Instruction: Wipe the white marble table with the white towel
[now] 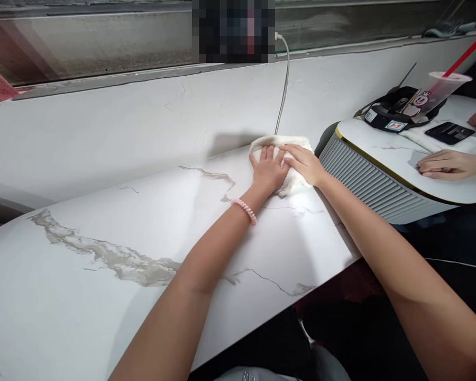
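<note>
A bunched white cloth point(295, 186) lies at the far right corner of the white marble-patterned table, against the wall. My left hand point(270, 172) presses down on it, fingers bent into the fabric and a little apart. A pink coiled band point(244, 210) circles my left wrist. From the right, my right hand point(306, 165) grips the same cloth, its fingers laid over the top and reaching close to the left hand. The cloth's underside and both palms are hidden.
The marble-patterned tabletop point(150, 211) meets the white wall point(135, 127). A cable point(287, 69) hangs behind the cloth. On the ribbed-sided table point(365, 164) at right are a cup with a red straw point(432, 95), a black headband-like device point(381, 114), a phone point(449, 133) and another person's hand point(448, 163).
</note>
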Action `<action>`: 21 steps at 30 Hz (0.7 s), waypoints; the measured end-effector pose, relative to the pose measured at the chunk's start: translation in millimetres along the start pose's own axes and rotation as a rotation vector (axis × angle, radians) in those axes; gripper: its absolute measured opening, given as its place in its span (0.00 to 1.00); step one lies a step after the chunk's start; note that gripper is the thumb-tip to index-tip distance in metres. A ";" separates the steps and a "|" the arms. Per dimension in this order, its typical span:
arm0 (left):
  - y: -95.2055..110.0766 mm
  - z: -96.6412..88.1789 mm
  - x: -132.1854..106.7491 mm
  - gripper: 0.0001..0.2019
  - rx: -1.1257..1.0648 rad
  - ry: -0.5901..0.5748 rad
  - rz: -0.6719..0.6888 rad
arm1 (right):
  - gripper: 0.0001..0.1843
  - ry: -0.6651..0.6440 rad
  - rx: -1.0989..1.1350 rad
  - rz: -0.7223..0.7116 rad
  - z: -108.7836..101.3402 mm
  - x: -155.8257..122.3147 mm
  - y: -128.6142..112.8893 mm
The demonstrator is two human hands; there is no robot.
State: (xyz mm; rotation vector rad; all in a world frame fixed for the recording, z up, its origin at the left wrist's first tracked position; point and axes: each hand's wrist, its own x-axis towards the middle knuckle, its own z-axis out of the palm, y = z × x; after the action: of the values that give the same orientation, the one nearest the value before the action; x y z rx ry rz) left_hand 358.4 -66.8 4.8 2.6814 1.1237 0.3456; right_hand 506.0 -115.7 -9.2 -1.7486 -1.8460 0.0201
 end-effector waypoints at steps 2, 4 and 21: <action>6.7 -0.2 -9.2 0.26 0.000 -0.007 0.016 | 0.27 -0.014 0.010 0.007 -5.2 -11.1 -0.1; 13.2 0.6 -19.0 0.25 -0.001 0.003 0.044 | 0.27 -0.026 0.020 0.018 -11.1 -23.3 -0.8; 51.3 7.1 -125.9 0.26 -0.016 0.126 0.242 | 0.28 -0.081 -0.099 0.040 -45.3 -139.0 -65.3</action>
State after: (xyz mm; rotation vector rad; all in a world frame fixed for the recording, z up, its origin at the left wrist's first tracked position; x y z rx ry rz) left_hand 309.1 -193.3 -4.1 2.8199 0.8212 0.5688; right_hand 460.6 -269.0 -1.3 -1.8778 -1.8984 0.0158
